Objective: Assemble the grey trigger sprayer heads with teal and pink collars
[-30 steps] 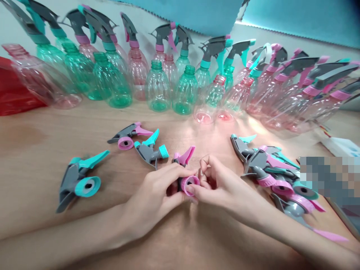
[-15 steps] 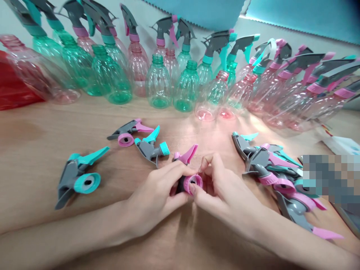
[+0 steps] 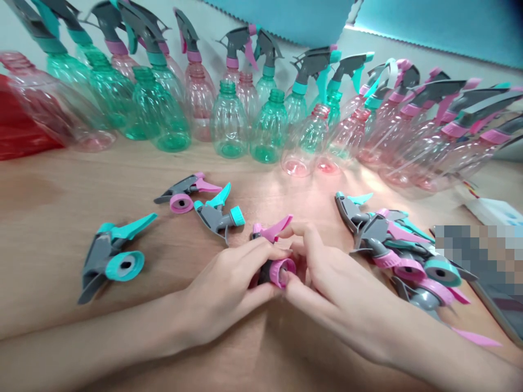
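Between my two hands is a trigger spray head (image 3: 275, 272) with a grey body, pink trigger and pink screw collar. My left hand (image 3: 232, 275) is closed round its grey neck, fingers on top and thumb below. The collar's open end faces right, and the thumb of my right hand (image 3: 327, 272) presses into it. My right fingers curl behind the collar, partly hidden. The pink trigger sticks up beyond my fingers. To the left lie a large teal-collared spray head (image 3: 100, 256), a pink one (image 3: 182, 202) and another teal one (image 3: 218, 216).
A heap of grey, pink and teal spray heads (image 3: 376, 234) lies at the right, beside a dark flat device (image 3: 502, 310), partly pixelated. Along the back stand several green bottles (image 3: 269, 128) and pink bottles (image 3: 308, 141), some capped with spray heads. A red bag (image 3: 24, 125) is at far left.
My right thumb has pushed deeper into the pink collar, and my right index finger has stretched toward the pink trigger. The spray head has shifted slightly down, still in both hands.
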### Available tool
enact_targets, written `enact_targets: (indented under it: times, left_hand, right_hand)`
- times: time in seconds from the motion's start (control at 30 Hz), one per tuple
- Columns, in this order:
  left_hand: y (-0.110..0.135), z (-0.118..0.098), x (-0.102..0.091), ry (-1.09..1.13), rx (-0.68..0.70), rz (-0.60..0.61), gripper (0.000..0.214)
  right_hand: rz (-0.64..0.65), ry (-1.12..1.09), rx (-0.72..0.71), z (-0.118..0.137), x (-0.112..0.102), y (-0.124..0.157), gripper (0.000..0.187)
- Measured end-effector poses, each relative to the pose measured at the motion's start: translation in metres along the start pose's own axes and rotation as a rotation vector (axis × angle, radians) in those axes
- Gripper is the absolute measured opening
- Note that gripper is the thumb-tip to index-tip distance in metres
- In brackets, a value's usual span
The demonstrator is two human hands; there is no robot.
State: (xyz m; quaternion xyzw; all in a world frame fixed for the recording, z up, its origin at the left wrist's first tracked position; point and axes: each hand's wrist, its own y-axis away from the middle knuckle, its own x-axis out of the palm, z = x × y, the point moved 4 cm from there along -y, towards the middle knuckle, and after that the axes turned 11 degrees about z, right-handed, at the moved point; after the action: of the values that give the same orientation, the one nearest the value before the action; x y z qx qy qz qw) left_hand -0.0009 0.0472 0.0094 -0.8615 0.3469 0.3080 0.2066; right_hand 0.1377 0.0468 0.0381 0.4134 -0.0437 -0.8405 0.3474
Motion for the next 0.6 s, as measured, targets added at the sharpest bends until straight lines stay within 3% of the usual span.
enact_targets:
  times: [0.23, 0.6]
  left_hand:
    - [0.001, 0.005, -0.001, 0.034, -0.064, -0.012, 0.026]
    - [0.001, 0.002, -0.003, 0.028, -0.023, -0.074, 0.015]
  right_hand:
    - [0.052, -0.225, -0.047, -0.006, -0.001, -0.001, 0.014]
    - [0.164, -0.655, -0.073, -0.014, 0.016, -0.008, 0.022]
